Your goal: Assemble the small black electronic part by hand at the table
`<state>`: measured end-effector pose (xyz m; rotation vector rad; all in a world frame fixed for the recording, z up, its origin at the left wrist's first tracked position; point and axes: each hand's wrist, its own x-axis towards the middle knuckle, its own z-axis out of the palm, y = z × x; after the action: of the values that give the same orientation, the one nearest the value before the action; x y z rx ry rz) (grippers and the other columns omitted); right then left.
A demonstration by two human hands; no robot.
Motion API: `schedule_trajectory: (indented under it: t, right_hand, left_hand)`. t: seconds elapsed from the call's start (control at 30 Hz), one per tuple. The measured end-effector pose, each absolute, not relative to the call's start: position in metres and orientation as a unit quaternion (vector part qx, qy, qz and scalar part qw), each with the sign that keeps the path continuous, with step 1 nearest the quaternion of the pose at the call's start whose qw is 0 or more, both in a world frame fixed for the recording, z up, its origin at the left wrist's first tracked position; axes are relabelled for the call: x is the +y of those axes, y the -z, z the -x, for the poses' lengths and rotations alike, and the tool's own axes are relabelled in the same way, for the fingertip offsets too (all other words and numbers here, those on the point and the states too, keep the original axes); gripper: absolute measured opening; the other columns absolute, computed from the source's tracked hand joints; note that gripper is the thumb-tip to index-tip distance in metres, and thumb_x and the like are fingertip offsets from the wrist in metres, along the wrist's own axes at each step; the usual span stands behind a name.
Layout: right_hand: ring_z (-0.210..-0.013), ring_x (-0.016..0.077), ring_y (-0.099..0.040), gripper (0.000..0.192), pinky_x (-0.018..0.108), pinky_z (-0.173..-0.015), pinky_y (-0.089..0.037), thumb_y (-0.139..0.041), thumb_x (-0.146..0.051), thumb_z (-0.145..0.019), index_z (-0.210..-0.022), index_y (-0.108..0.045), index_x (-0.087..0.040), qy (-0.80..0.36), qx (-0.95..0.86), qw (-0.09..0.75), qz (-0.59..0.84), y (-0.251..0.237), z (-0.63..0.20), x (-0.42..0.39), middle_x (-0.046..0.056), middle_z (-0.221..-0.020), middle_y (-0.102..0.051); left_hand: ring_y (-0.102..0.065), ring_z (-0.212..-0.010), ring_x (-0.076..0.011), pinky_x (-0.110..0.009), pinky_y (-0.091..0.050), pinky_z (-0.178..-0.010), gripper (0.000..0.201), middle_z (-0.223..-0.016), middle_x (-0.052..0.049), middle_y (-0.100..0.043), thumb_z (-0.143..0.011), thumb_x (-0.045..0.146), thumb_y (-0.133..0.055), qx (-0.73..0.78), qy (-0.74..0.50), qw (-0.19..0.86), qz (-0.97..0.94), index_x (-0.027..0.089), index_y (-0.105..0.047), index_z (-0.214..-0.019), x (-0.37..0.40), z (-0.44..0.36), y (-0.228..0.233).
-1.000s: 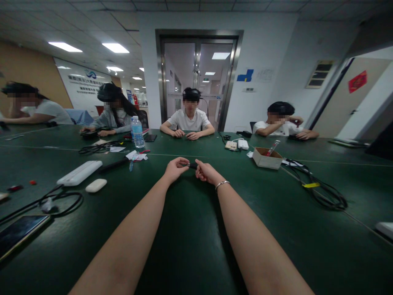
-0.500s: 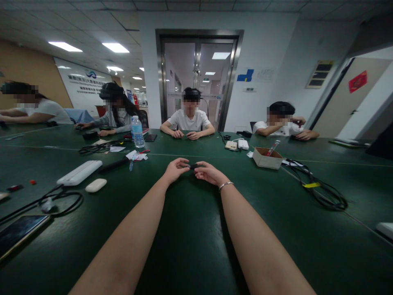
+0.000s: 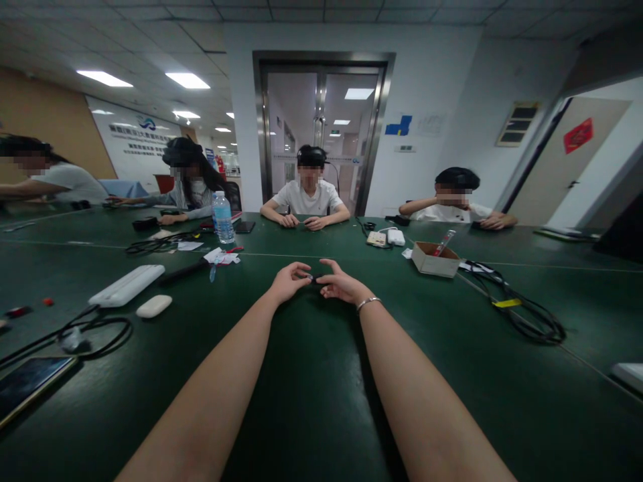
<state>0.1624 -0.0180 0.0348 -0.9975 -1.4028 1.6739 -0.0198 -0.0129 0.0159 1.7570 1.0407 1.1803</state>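
My left hand (image 3: 290, 282) is closed in a pinch on a small dark object (image 3: 314, 280) above the table's middle. Too little of that object shows to tell its kind. My right hand (image 3: 342, 284), with a silver bangle at the wrist, faces it from the right. Its upper finger is raised and stretched out, apart from the others. Another right fingertip reaches the dark object's right end, and the lower fingers are curled.
On the green table (image 3: 311, 402), a white power bank (image 3: 128, 286), white case (image 3: 154, 306), phone (image 3: 33, 385) and cable lie left. A water bottle (image 3: 222, 217) stands beyond. Right are a small open box (image 3: 435, 260) and coiled black cable (image 3: 532, 318). Several people sit opposite.
My right hand's upper finger has lifted away from the dark object, and that hand has spread. My left hand keeps its pinch. The view has shifted slightly.
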Motion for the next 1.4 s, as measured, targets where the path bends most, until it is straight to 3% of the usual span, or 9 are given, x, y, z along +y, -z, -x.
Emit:
schedule_trajectory:
  t: [0.13,0.27,0.43,0.6,0.73,0.93,1.1,1.27,1.4]
  right_hand:
    - [-0.044,0.0094,-0.057,0.042,0.019,-0.041,-0.050,-0.059,-0.027,-0.082,-0.115,-0.034,-0.023,-0.652,-0.537,0.357,0.398,-0.032,-0.163,-0.016,-0.003,-0.067,-0.054]
    - [-0.050,0.0107,-0.060,0.058,0.023,-0.049,-0.053,-0.065,-0.013,-0.074,-0.115,-0.027,-0.028,-0.659,-0.542,0.377,0.361,-0.032,-0.162,-0.017,-0.006,-0.068,-0.053]
    - [-0.045,0.0095,-0.057,0.026,0.020,-0.042,-0.049,-0.052,-0.026,-0.085,-0.105,-0.035,-0.024,-0.663,-0.532,0.366,0.378,-0.033,-0.163,-0.018,-0.005,-0.064,-0.051]
    - [-0.050,0.0102,-0.060,0.049,0.023,-0.050,-0.053,-0.064,-0.012,-0.073,-0.106,-0.031,-0.027,-0.662,-0.547,0.377,0.347,-0.032,-0.162,-0.017,-0.006,-0.070,-0.053]
    - [-0.044,0.0106,-0.058,0.026,0.022,-0.043,-0.050,-0.053,-0.028,-0.085,-0.104,-0.035,-0.023,-0.661,-0.535,0.358,0.387,-0.031,-0.161,-0.016,-0.003,-0.066,-0.054]
    - [-0.048,0.0094,-0.059,0.043,0.021,-0.049,-0.053,-0.060,-0.009,-0.077,-0.108,-0.035,-0.025,-0.670,-0.528,0.378,0.361,-0.031,-0.162,-0.017,-0.005,-0.067,-0.055]
    - [-0.047,0.0087,-0.058,0.018,0.021,-0.048,-0.052,-0.049,-0.016,-0.087,-0.103,-0.042,-0.019,-0.679,-0.502,0.383,0.374,-0.031,-0.163,-0.016,0.000,-0.067,-0.057]
    - [-0.050,0.0087,-0.059,0.030,0.019,-0.050,-0.053,-0.051,-0.004,-0.080,-0.105,-0.044,-0.020,-0.679,-0.512,0.385,0.359,-0.032,-0.163,-0.017,-0.003,-0.063,-0.055]
    - [-0.046,0.0069,-0.055,0.032,0.014,-0.042,-0.048,-0.053,-0.004,-0.077,-0.105,-0.047,-0.020,-0.670,-0.527,0.382,0.358,-0.032,-0.165,-0.018,-0.004,-0.064,-0.055]
  left_hand:
    - [-0.057,-0.068,-0.0125,-0.027,-0.046,-0.067,0.035,-0.085,-0.006,-0.063,-0.066,0.017,-0.067,0.403,-0.463,0.386,-0.688,0.014,-0.058,-0.099,-0.010,0.020,-0.014]
    - [-0.056,-0.067,-0.0118,-0.028,-0.045,-0.067,0.035,-0.085,-0.006,-0.062,-0.066,0.018,-0.066,0.406,-0.464,0.385,-0.686,0.014,-0.058,-0.100,-0.007,0.021,-0.012]
    - [-0.056,-0.069,-0.0120,-0.028,-0.045,-0.069,0.035,-0.084,-0.005,-0.061,-0.065,0.016,-0.066,0.395,-0.466,0.398,-0.684,0.014,-0.057,-0.099,-0.009,0.021,-0.014]
    - [-0.057,-0.069,-0.0121,-0.028,-0.045,-0.070,0.035,-0.084,-0.005,-0.061,-0.065,0.017,-0.066,0.404,-0.461,0.400,-0.681,0.014,-0.057,-0.099,-0.012,0.020,-0.017]
    - [-0.057,-0.068,-0.0124,-0.028,-0.045,-0.069,0.035,-0.083,-0.005,-0.061,-0.065,0.017,-0.066,0.398,-0.458,0.402,-0.686,0.014,-0.057,-0.098,-0.012,0.019,-0.017]
    - [-0.057,-0.065,-0.0125,-0.028,-0.045,-0.065,0.036,-0.081,-0.005,-0.062,-0.066,0.022,-0.067,0.401,-0.449,0.409,-0.686,0.014,-0.057,-0.099,-0.013,0.019,-0.017]
    - [-0.056,-0.062,-0.0117,-0.026,-0.045,-0.063,0.037,-0.079,-0.004,-0.062,-0.064,0.023,-0.069,0.405,-0.452,0.401,-0.686,0.014,-0.058,-0.098,-0.015,0.019,-0.018]
    - [-0.056,-0.059,-0.0116,-0.026,-0.045,-0.062,0.037,-0.069,-0.002,-0.061,-0.065,0.026,-0.069,0.399,-0.450,0.423,-0.678,0.013,-0.057,-0.098,-0.016,0.018,-0.019]
    - [-0.056,-0.055,-0.0117,-0.026,-0.044,-0.059,0.034,-0.062,-0.002,-0.061,-0.071,0.028,-0.065,0.408,-0.445,0.441,-0.664,0.011,-0.055,-0.099,-0.017,0.017,-0.021]
